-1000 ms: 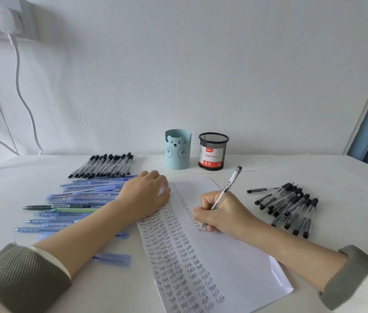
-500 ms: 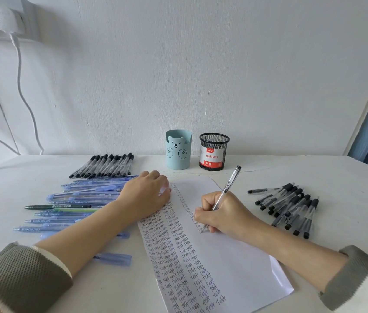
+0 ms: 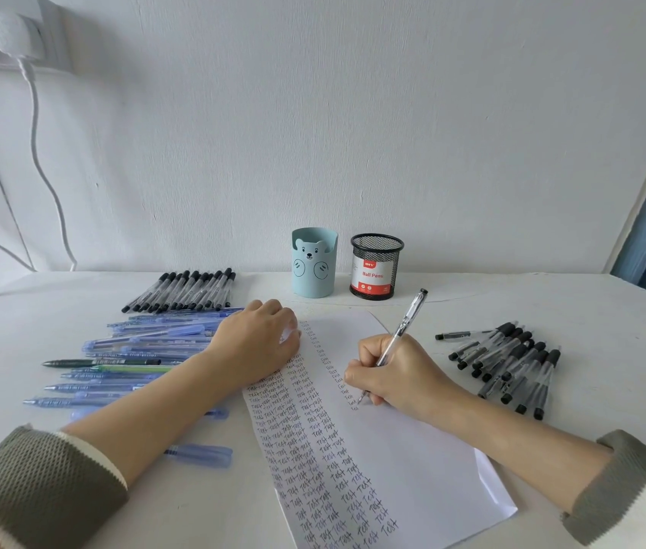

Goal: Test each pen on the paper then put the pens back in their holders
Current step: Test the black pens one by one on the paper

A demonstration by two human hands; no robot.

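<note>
the right hand (image 3: 396,374) is closed round a clear-barrelled pen (image 3: 406,328), pinching it low near the tip so the point meets the paper (image 3: 412,449) at the foot of a short column of words; i take this to be a test stroke under way. the left hand (image 3: 258,346) lies palm down on the sheet's upper left edge, fingers loosely bent and holding nothing, seemingly there to keep the page from sliding under the writing. the sheet is turned at a slant, which suits the writing arm. column after column on it reads "test". the pens are sorted on the table (image 3: 598,307): a heap of black-capped pens (image 3: 511,362) just right of the writing hand, a tidy row of black pens (image 3: 186,289) at the back left, and blue pens (image 3: 147,346) fanned out beside the left forearm. by the wall stand a pale blue bear-faced holder (image 3: 313,271) and a black mesh holder (image 3: 376,271), with no pen sticking out of either. the mesh one's label reads "ball pens"; its small red mark above is too small for me to read.
</note>
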